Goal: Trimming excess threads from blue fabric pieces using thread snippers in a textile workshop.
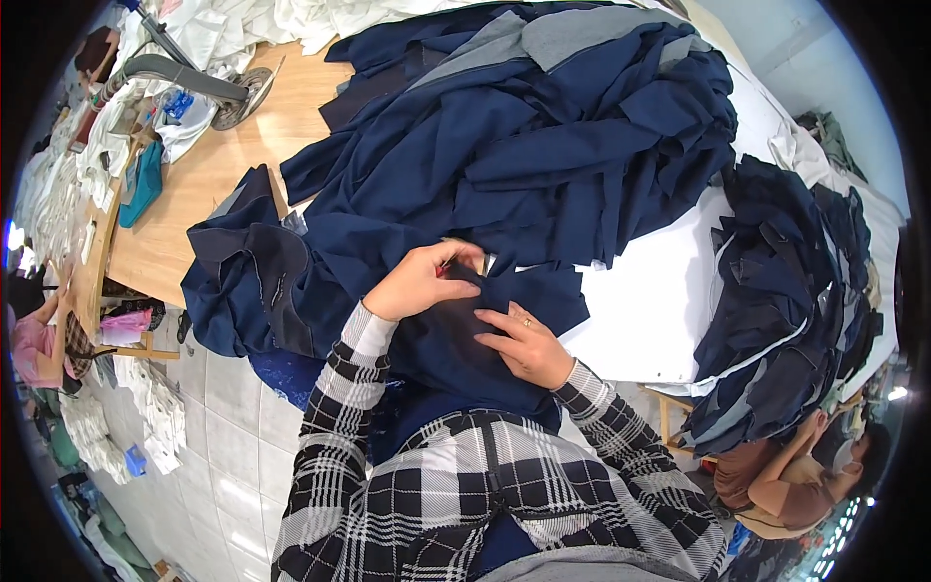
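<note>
A navy garment piece [446,339] with a darker patch lies across my lap and the table's near edge. My left hand [424,281] is closed, its thumb and curled fingers pinching the upper edge of that cloth. A small red bit and a pale, yellowish sliver show by its fingers; I cannot tell what they are. My right hand [529,344], with a ring on one finger, rests on the cloth to the right, fingers stretched out and apart. Just beyond both hands spreads a large heap of navy garment pieces [553,145], some with grey undersides.
More navy pieces [252,272] hang over the table's near left edge. A wooden tabletop [165,238] carries a metal stand [228,97] and a teal cloth [142,184]. At right is a bundle of dark pieces [766,281]. People sit at lower right and far left.
</note>
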Action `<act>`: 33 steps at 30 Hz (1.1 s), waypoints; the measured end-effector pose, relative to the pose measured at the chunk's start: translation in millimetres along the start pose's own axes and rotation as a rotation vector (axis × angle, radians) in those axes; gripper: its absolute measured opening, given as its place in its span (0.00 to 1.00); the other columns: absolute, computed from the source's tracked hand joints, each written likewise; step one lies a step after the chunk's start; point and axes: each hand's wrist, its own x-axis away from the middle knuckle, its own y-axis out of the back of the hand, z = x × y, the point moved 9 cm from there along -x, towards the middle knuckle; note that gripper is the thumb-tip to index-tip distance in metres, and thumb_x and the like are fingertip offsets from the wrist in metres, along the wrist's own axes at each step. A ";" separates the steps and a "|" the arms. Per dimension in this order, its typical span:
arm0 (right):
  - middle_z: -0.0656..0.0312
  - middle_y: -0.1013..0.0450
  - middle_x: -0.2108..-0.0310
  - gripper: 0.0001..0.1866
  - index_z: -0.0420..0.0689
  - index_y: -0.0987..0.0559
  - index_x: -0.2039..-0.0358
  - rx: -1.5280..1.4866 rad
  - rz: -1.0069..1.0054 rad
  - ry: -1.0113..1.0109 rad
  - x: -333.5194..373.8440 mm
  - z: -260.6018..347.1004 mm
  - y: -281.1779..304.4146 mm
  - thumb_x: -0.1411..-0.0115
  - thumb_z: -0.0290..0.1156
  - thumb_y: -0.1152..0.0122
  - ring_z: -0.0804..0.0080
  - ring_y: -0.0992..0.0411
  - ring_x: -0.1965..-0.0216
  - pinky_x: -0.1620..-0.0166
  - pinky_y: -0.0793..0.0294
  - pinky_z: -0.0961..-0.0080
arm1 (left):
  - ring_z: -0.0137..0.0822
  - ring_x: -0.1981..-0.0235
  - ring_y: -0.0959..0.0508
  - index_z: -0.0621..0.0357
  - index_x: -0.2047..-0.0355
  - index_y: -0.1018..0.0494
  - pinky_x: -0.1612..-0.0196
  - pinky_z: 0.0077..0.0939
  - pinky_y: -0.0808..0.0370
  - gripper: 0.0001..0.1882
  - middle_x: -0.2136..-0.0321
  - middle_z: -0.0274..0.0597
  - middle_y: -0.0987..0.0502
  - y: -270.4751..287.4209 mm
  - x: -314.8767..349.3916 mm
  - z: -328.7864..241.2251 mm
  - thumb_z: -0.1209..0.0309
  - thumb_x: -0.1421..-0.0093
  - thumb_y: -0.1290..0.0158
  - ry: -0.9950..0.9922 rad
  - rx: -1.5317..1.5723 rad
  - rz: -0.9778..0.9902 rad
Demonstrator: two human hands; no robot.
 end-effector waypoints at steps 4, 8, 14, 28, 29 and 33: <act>0.54 0.34 0.49 0.16 0.42 0.23 0.61 -0.105 -0.276 -0.144 -0.9 -8.5 42.2 0.53 0.17 0.43 0.51 0.35 0.47 0.45 0.36 0.62 | 0.19 0.73 0.31 0.64 0.61 0.27 0.68 0.13 0.32 0.11 0.73 0.28 0.28 -13.3 2.1 -11.6 0.76 0.45 0.44 0.243 0.350 0.053; 0.52 0.31 0.56 0.16 0.39 0.24 0.61 -0.255 -0.588 -0.317 -2.4 -8.5 67.0 0.53 0.20 0.36 0.57 0.32 0.51 0.50 0.33 0.69 | 0.15 0.88 0.40 0.59 0.66 0.28 0.85 0.12 0.45 0.06 0.86 0.23 0.35 -8.7 17.6 10.3 0.74 0.44 0.44 0.358 0.594 -0.058; 0.57 0.28 0.66 0.13 0.37 0.25 0.68 -0.309 -0.555 -0.480 -16.1 -21.4 40.6 0.54 0.24 0.34 0.64 0.28 0.64 0.60 0.30 0.75 | 0.17 0.92 0.41 0.58 0.69 0.31 0.88 0.13 0.46 0.06 0.88 0.25 0.37 -7.0 26.8 6.1 0.76 0.45 0.43 0.317 0.753 -0.146; 0.61 0.28 0.62 0.12 0.43 0.21 0.70 -0.240 0.010 0.167 -28.5 81.3 -5.4 0.57 0.29 0.31 0.60 0.33 0.53 0.52 0.35 0.62 | 0.19 0.81 0.34 0.62 0.67 0.25 0.76 0.11 0.37 0.06 0.76 0.32 0.25 68.0 73.5 -30.8 0.76 0.47 0.44 0.149 0.136 -0.425; 0.60 0.28 0.62 0.09 0.44 0.20 0.71 -0.317 0.018 0.174 -22.1 74.7 -12.1 0.55 0.28 0.33 0.58 0.32 0.52 0.51 0.35 0.61 | 0.19 0.80 0.34 0.63 0.67 0.25 0.76 0.12 0.37 0.07 0.76 0.32 0.25 74.8 85.0 -29.7 0.77 0.48 0.43 0.144 -0.048 -0.431; 0.60 0.28 0.63 0.09 0.44 0.21 0.70 -0.171 -0.194 -0.045 -15.2 26.4 32.0 0.55 0.25 0.35 0.59 0.31 0.54 0.52 0.31 0.64 | 0.21 0.80 0.35 0.64 0.65 0.25 0.75 0.14 0.36 0.10 0.73 0.34 0.25 100.0 128.9 -17.5 0.78 0.50 0.43 0.164 -0.330 -0.601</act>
